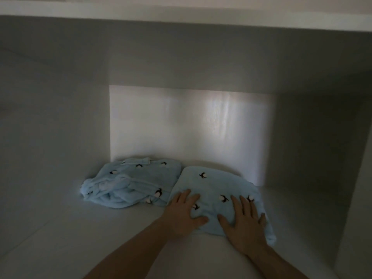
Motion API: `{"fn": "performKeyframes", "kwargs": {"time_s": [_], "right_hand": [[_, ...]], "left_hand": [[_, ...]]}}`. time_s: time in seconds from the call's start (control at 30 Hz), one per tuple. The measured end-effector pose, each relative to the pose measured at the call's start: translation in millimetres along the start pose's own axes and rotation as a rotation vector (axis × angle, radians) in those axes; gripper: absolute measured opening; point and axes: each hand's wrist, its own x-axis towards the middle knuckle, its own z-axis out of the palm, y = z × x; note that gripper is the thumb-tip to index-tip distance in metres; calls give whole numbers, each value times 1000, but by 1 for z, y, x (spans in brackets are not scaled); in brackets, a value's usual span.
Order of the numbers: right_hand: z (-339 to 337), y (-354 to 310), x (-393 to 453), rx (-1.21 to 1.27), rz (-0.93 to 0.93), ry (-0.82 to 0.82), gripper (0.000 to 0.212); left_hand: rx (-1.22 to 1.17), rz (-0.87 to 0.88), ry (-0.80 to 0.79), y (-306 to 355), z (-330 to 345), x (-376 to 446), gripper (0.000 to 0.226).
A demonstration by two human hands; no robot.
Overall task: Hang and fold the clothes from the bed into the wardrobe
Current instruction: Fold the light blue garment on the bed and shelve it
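Observation:
Two light blue fleece garments with small black-and-white motifs lie side by side on a white wardrobe shelf (84,244). The right garment (213,184) is folded into a neat flat square. My left hand (184,210) lies flat on its front left part, fingers straight. My right hand (244,220) presses flat on its front right part, fingers spread. The left garment (130,184) is folded more loosely, with bunched folds at its front, and touches the right one's edge. No hand touches it.
The shelf is a deep white compartment with a back panel (187,127), a left side wall (50,117) and a right side wall (314,137). Another shelf board (181,15) runs overhead. Bare shelf lies in front of and left of the garments.

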Motion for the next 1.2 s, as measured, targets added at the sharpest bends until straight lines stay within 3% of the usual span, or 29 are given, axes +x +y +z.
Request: {"fn": "performKeyframes", "kwargs": {"time_s": [0.23,0.33,0.5,0.83,1.03,1.2], "right_hand": [[17,-1,39,-7,-4,-41,84],[25,2,56,-4,-21,-54,85],[37,8,78,14,-65,-50,84],[55,11,105,-5,-61,-18,84],[50,0,101,-88,-23,-36,81],[46,-20,72,-174,139,-115,82]], "left_hand": [[-142,-47,101,-23,26,30,87],[-146,-73,84,-30,31,45,96],[-109,-132,201,-32,48,58,94],[-58,-168,183,-36,56,81,85],[-24,-173,197,-32,58,86,81],[-3,-185,205,-32,58,84,79]]}}
